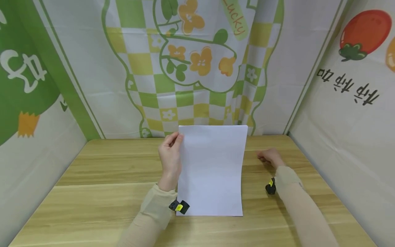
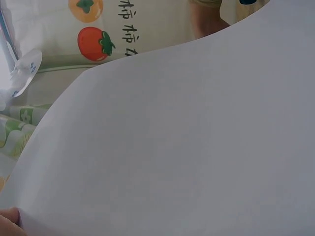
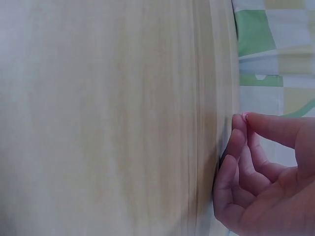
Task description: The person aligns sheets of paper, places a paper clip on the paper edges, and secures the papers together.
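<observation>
A blank white sheet of paper [image 1: 211,168] stands raised over the table, its lower part curving slightly. At its upper left corner my left hand [image 1: 171,157] pinches the edge between thumb and fingers. The sheet [image 2: 172,137] fills most of the left wrist view, with only fingertips [image 2: 9,223] showing at the lower left. To the right of the paper, my right hand [image 1: 271,157] is low over the table, apart from the sheet. Between its thumb and index fingertip it pinches a tiny pink thing [image 3: 245,116], mostly hidden by the fingers; its kind I cannot tell.
The wooden table [image 1: 105,195] reaches back to a printed curtain [image 1: 197,103] with green and yellow checks. Similar curtains stand at the left [image 1: 55,103] and right [image 1: 348,130] sides. Each wrist wears a band with a small black device.
</observation>
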Tool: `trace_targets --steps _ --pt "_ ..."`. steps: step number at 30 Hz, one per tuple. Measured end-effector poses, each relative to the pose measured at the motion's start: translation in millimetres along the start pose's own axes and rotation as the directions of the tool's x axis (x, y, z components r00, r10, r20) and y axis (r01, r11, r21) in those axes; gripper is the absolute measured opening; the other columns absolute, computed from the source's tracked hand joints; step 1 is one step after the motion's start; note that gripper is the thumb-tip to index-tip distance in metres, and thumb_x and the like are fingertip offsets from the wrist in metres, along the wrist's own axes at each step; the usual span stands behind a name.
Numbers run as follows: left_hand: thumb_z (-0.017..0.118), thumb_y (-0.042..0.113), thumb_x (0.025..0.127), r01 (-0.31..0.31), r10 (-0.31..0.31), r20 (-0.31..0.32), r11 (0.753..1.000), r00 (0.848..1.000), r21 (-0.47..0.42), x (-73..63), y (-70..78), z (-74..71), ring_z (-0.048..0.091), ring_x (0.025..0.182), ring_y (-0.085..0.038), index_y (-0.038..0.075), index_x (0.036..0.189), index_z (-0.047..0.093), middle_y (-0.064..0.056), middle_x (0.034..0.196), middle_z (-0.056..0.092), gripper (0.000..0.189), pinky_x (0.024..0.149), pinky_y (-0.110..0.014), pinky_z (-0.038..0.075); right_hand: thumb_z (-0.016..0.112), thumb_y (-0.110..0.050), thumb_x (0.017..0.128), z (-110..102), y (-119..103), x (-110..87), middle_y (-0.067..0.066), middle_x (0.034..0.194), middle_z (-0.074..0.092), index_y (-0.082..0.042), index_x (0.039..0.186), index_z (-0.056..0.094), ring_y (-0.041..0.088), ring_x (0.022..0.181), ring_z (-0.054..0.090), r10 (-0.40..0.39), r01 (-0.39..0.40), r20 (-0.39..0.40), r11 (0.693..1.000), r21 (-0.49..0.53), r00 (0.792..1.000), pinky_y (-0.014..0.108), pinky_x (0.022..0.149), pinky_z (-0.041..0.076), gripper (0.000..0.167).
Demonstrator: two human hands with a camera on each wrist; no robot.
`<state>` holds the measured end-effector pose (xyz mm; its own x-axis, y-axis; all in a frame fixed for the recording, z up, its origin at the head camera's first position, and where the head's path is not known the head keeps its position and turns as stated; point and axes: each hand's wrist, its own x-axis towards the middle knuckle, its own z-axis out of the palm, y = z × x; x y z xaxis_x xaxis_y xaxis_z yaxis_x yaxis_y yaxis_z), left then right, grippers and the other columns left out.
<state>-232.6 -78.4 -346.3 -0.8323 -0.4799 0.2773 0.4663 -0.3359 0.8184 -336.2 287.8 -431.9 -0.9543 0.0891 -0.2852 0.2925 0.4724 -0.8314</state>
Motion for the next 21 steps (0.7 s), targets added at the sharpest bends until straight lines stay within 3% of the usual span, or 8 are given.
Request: trace_targets --steps 5,9,16,21 --pt "0.064 -0.005 0.086 -0.002 0.002 0.009 1.000 1.000 0.014 0.7 -0.8 0.0 0.058 0.077 -0.007 -0.019 0.099 0.062 0.004 0.078 0.060 0.020 0.070 -0.015 0.049 0.060 -0.019 0.091 3 -3 -6.2 -0.010 0.068 0.066 0.002 0.105 0.068 0.002 0.065 0.059 0.038 -0.038 -0.012 0.999 0.013 0.999 0.020 0.065 0.049 0.027" --pt "0.064 -0.006 0.086 0.004 -0.004 0.008 1.000 1.000 0.014 0.1 -1.0 -0.1 0.058 0.077 -0.008 -0.020 0.101 0.062 0.003 0.079 0.060 0.020 0.071 -0.015 0.049 0.059 -0.019 0.092 2 -2 -9.1 -0.011 0.067 0.067 0.000 0.105 0.068 0.002 0.066 0.060 0.038 -0.038 0.014 0.998 0.058 0.999 0.021 0.065 0.049 0.025" --pt "0.063 -0.006 0.085 0.009 -0.009 0.007 1.000 1.000 0.007 -0.6 -0.3 -0.2 0.058 0.078 -0.008 -0.020 0.103 0.062 0.001 0.081 0.060 0.022 0.071 -0.015 0.049 0.059 -0.016 0.092 0 1 -10.2 -0.013 0.062 0.066 -0.012 0.089 0.073 -0.001 0.061 0.061 0.027 -0.034 0.044 0.987 0.159 0.999 0.018 0.061 0.047 0.015" --pt "0.063 -0.008 0.085 0.002 -0.002 0.006 1.000 1.000 0.002 -0.4 -1.6 0.9 0.058 0.077 -0.008 -0.021 0.102 0.061 0.002 0.080 0.060 0.021 0.070 -0.015 0.049 0.060 -0.016 0.092 0 -1 -16.2 -0.013 0.066 0.067 -0.003 0.102 0.070 -0.001 0.061 0.059 0.006 -0.020 0.077 0.982 0.188 0.997 0.017 0.059 0.048 0.019"
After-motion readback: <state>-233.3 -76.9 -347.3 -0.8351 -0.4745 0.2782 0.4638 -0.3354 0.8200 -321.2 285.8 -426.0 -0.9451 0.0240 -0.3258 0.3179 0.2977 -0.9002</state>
